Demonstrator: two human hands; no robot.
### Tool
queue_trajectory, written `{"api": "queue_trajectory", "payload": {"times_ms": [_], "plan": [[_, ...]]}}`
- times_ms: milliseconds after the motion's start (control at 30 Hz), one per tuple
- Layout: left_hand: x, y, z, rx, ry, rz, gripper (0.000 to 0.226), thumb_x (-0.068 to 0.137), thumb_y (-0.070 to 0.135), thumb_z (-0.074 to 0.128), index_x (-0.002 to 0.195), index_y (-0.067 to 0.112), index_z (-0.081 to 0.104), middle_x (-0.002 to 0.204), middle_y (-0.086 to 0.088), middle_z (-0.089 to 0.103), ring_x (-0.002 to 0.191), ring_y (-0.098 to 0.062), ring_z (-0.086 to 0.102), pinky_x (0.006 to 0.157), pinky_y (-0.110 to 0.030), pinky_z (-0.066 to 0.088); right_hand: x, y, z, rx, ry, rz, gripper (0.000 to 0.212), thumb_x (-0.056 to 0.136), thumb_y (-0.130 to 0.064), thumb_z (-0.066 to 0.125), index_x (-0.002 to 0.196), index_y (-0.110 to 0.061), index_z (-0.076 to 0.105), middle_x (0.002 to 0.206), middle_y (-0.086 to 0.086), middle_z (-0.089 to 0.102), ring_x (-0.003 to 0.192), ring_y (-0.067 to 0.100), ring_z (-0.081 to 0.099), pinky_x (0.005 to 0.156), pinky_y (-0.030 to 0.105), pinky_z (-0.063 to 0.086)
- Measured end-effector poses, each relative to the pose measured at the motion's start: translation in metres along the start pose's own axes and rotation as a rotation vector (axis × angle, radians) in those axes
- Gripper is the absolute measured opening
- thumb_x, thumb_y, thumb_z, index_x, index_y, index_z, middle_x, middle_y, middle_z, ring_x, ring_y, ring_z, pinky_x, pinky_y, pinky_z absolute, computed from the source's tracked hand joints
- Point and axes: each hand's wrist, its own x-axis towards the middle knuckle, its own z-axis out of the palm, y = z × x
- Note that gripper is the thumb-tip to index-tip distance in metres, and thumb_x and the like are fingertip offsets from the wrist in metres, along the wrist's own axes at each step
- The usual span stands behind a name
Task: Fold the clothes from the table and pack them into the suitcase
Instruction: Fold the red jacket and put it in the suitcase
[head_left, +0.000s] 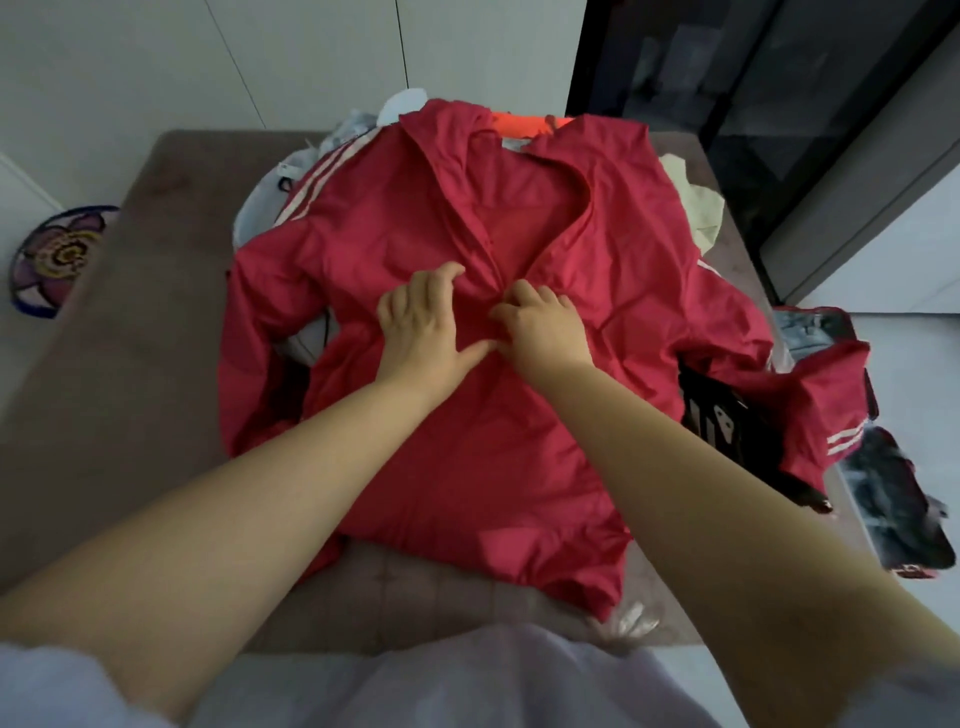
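A red jacket (519, 441) with white sleeve stripes lies spread face up on the brown table (156, 364), its front open above the chest. My left hand (431, 322) lies on the left front panel, fingers curled into the fabric by the zipper line. My right hand (545, 325) pinches the right front edge at the same spot, the two hands almost touching. The jacket's right sleeve hangs off the table's right side over the open suitcase (893, 499), which holds dark clothes.
More clothes are heaped under and behind the jacket: white and grey pieces (291, 176) at the left, a cream garment (696, 208) at the right, an orange one (519, 122) at the back. A flower-pattern rug (57, 260) lies on the floor at the left. Dark glass doors (779, 130) stand at the back right.
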Motion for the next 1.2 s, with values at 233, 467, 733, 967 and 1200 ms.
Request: {"api": "queue_trajectory", "payload": {"times_ms": [233, 467, 733, 967, 1200], "plan": [[-0.004, 0.006, 0.011, -0.076, -0.008, -0.027, 0.074, 0.064, 0.031, 0.082, 0.126, 0.009, 0.048, 0.107, -0.002, 0.059, 0.105, -0.028, 0.053, 0.092, -0.042, 0.029, 0.007, 0.019, 0.006, -0.206, 0.237, -0.116, 0.016, 0.068, -0.032, 0.059, 0.061, -0.023, 0.07, 0.06, -0.005, 0.061, 0.058, 0.02, 0.058, 0.061, 0.028, 0.046], [0.007, 0.03, 0.015, 0.036, -0.031, -0.13, 0.032, 0.083, 0.05, 0.06, 0.097, 0.022, 0.062, 0.094, 0.004, 0.067, 0.101, -0.023, 0.051, 0.09, -0.034, 0.018, 0.008, 0.024, -0.013, 0.264, 0.402, -0.102, 0.025, 0.08, -0.027, 0.049, 0.072, -0.014, 0.068, 0.066, -0.001, 0.066, 0.06, 0.021, 0.062, 0.067, 0.034, 0.04], [0.011, 0.041, 0.014, 0.113, 0.151, -0.096, 0.018, 0.078, 0.038, 0.064, 0.074, 0.021, 0.07, 0.066, 0.003, 0.066, 0.076, -0.026, 0.057, 0.088, -0.036, 0.022, 0.02, 0.038, -0.053, 0.34, 0.195, -0.249, 0.018, 0.077, -0.027, 0.06, 0.083, -0.014, 0.072, 0.082, 0.001, 0.073, 0.078, 0.025, 0.067, 0.079, 0.044, 0.048], [-0.016, 0.047, 0.011, 0.054, 0.103, -0.009, 0.012, 0.07, 0.033, 0.064, 0.066, 0.022, 0.063, 0.068, 0.008, 0.061, 0.076, -0.023, 0.056, 0.096, -0.04, 0.024, 0.076, 0.062, -0.099, 0.294, 0.353, -0.099, 0.014, 0.085, -0.027, 0.062, 0.091, -0.019, 0.072, 0.094, 0.005, 0.071, 0.092, 0.027, 0.063, 0.081, 0.039, 0.043], [-0.029, 0.032, 0.018, 0.085, -0.103, 0.05, 0.016, 0.059, 0.025, 0.079, 0.061, 0.02, 0.064, 0.076, 0.001, 0.055, 0.077, -0.027, 0.058, 0.092, -0.053, 0.038, 0.113, 0.067, -0.113, 0.281, 0.441, -0.038, 0.016, 0.085, -0.027, 0.059, 0.091, -0.02, 0.071, 0.095, -0.001, 0.071, 0.092, 0.021, 0.062, 0.09, 0.035, 0.037]]}}
